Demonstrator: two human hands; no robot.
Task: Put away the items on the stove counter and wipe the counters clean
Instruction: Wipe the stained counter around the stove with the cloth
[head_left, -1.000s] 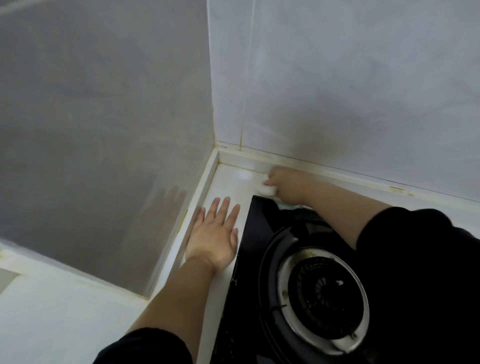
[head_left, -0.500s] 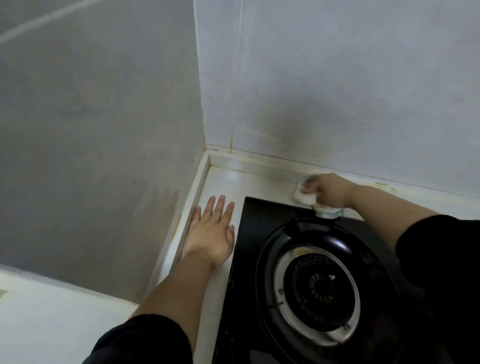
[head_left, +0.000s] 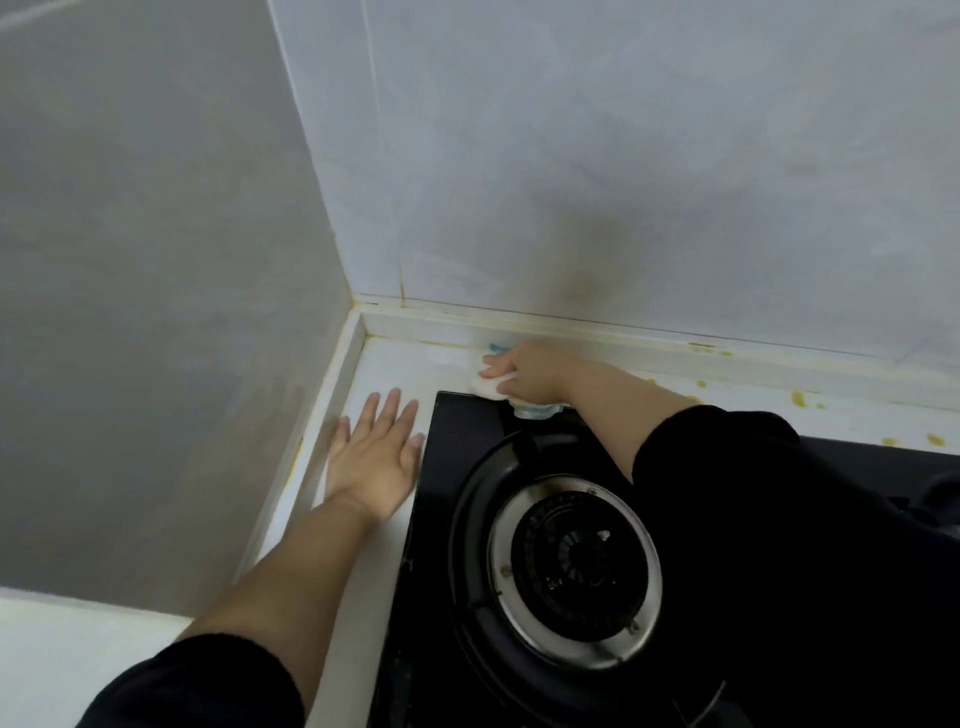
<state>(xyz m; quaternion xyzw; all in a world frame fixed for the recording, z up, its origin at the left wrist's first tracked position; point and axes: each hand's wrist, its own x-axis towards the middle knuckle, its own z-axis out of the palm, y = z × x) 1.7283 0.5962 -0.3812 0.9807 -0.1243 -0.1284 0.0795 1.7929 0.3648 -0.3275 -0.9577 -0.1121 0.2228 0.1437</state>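
Head view, looking down into the corner of the stove counter (head_left: 400, 364). Left hand (head_left: 371, 457): palm down, fingers straight and slightly spread, lying flat on the narrow white strip of counter between the side wall (head_left: 156, 312) and the left edge of the black stove top (head_left: 457, 431); it holds nothing, and its thumb side lies just beside the stove edge. Right hand (head_left: 524, 371): fingers curled over a bunched cloth (head_left: 485, 388), white with pale blue edges, pressing it down on the counter at the stove's rear left corner. Part of the cloth overlaps the black glass there. The cloth sits close to the raised ledge (head_left: 675, 338) at the foot of the back wall; whether it touches the ledge I cannot tell. Burner (head_left: 574, 566) with a metal ring – round, dark centre – lies nearer the camera, partly covered by the right arm's black sleeve (head_left: 753, 519). Yellow spots (head_left: 797, 397) are scattered on the counter behind the stove, to the right of the cloth, well apart from it. A dark brownish smudge (head_left: 587, 270) marks the back wall tile above the right hand.
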